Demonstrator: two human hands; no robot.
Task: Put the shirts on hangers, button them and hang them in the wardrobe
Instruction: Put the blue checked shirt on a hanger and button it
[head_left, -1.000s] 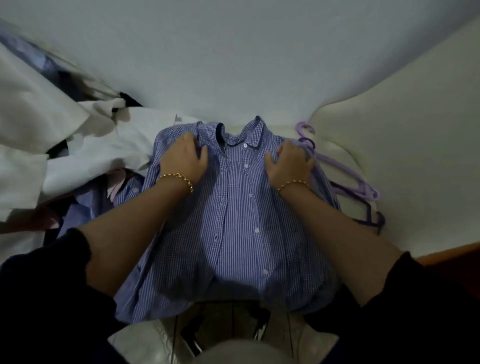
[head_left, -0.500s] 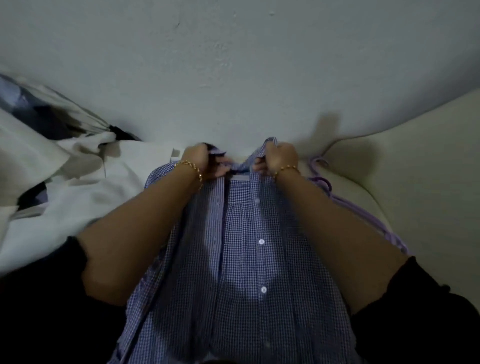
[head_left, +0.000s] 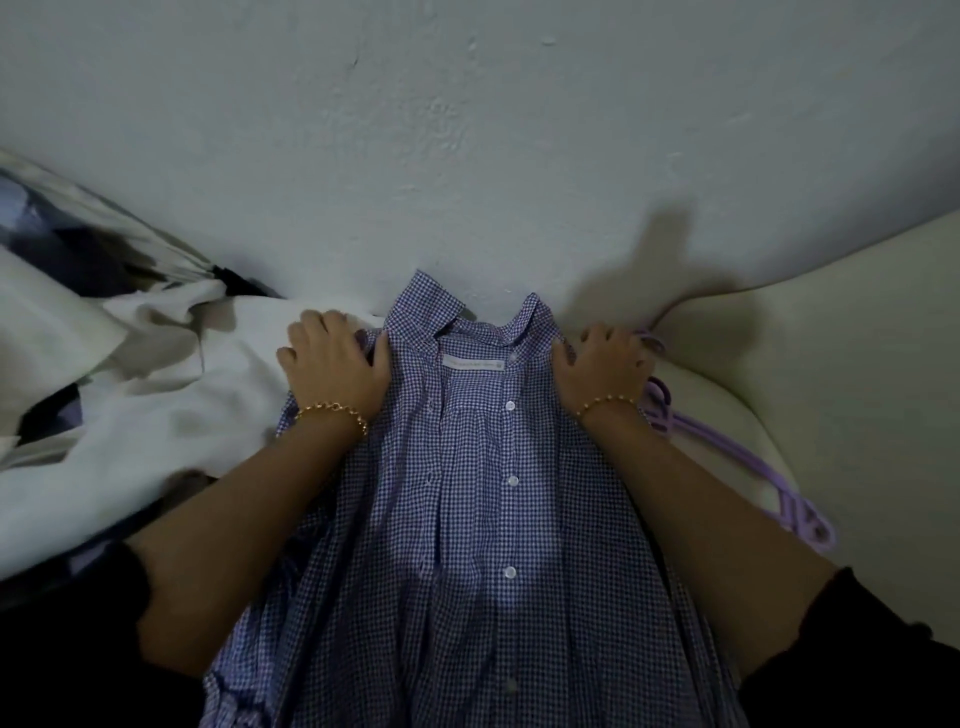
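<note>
The lower part of a blue checked shirt (head_left: 467, 545) is seen nearest, laid front-up between two bare forearms in dark sleeves (head_left: 857, 649). A row of white buttons (head_left: 513, 480) runs up its front; whether they are fastened cannot be told. Further up, each shoulder of the shirt is gripped. The left hand (head_left: 332, 364) is curled over one shoulder with the thumb laid flat on the cloth beside the collar (head_left: 426, 306). The right hand (head_left: 605, 364) is curled over the other shoulder in the same way. A gold bracelet (head_left: 332, 410) is worn on each wrist. Between the hands the collar is spread open, and a white label (head_left: 472, 364) is shown inside it.

Purple hangers (head_left: 727, 457) are heaped just beside the right hand, on a cream cushion (head_left: 831, 364). Rumpled white cloth (head_left: 156, 405) is piled to the left, touching the shirt. Beyond the collar, a pale, rough-plastered wall (head_left: 467, 130) is met.
</note>
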